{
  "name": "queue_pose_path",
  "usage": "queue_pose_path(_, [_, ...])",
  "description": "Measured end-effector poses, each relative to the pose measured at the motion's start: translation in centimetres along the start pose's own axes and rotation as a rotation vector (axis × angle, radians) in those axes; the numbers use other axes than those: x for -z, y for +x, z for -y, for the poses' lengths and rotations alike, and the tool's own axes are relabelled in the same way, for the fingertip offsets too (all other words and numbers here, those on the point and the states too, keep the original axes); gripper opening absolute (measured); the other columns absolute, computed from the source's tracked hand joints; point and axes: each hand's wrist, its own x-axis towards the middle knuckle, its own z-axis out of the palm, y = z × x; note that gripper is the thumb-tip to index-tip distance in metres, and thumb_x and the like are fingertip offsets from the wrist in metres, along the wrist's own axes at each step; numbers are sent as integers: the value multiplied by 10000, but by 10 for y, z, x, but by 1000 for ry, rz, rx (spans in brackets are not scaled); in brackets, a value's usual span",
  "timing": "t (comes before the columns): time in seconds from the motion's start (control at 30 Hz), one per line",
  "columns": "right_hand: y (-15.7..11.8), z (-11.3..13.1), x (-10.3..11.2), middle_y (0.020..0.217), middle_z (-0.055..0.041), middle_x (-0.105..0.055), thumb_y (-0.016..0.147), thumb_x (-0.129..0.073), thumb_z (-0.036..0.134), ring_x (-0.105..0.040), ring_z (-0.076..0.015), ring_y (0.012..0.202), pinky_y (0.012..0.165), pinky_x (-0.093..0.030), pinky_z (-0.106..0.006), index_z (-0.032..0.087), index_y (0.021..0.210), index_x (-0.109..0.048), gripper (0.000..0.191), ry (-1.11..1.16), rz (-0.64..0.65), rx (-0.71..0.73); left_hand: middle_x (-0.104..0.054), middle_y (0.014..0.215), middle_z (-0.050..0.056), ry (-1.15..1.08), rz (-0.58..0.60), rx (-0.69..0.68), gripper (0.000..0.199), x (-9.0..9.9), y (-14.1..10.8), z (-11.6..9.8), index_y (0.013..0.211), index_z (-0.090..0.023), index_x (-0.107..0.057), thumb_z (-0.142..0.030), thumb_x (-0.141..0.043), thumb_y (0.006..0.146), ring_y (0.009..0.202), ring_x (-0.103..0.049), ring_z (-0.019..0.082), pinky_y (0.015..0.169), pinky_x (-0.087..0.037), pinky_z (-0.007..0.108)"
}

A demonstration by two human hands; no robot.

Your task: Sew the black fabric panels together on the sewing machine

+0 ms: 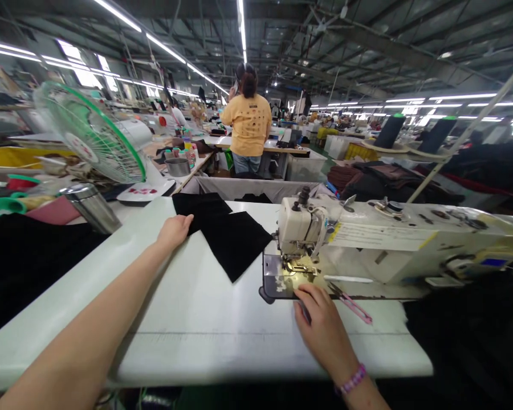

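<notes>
Stretched out across the white table, my left hand (pixel 175 232) is closed at the edge of a black fabric piece (pixel 203 208), its fingertips partly hidden. A second black fabric piece (pixel 238 242) overlaps it and reaches toward the sewing machine (pixel 301 228). My right hand (pixel 322 322) rests at the front edge of the machine bed, just before the needle plate (pixel 301 280). Its fingers are bent, with the thumb apart and nothing visible between them. Pink-handled scissors (pixel 354 306) lie just right of that hand, and a white stick-like tool (pixel 348 279) lies on the machine bed.
A green-rimmed fan (pixel 98 136) and a steel flask (pixel 92 208) stand at the left. Dark cloth (pixel 29 262) hangs over the left side. Behind the table is a cloth-lined bin (pixel 260 187). A person in a yellow shirt (pixel 248 125) stands further back, facing away.
</notes>
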Motion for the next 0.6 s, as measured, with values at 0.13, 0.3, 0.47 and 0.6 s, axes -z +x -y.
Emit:
queue_pose_path(0.13, [-1,1,-1,1099,-120,-658,933,-505,165,-613,-285,1051,946,-522,-501,195,1089,-654,218,9,-25,14,-680,1114,121,25,18,-64,288,17,-40,25,942,-167,-697,-363,-501,863,1039,-630,276,938,-462,345])
queue_pose_path(0.3, [-2,-1,-2,1098,-121,-668,934,-513,188,-613,-291,1050,938,-517,-497,190,1069,-664,202,3,-41,27,-670,916,109,10,-12,18,197,40,-72,32,799,-178,-623,-303,-473,822,851,-642,260,731,-469,329])
queue_pose_path(0.47, [-3,9,-1,1048,-108,-684,943,-507,198,-630,-279,1000,911,-520,-483,197,997,-677,179,56,-32,32,-640,712,30,-74,-73,89,202,67,-126,8,733,-205,-551,-356,-469,838,665,-601,201,614,-410,286])
queue_pose_path(0.6, [7,44,-8,1054,-98,-689,965,-498,216,-636,-257,1017,915,-526,-443,201,999,-675,181,197,21,80,-634,664,2,-223,174,-85,322,70,-192,-24,715,-212,-574,-453,-462,895,602,-589,174,563,-388,268])
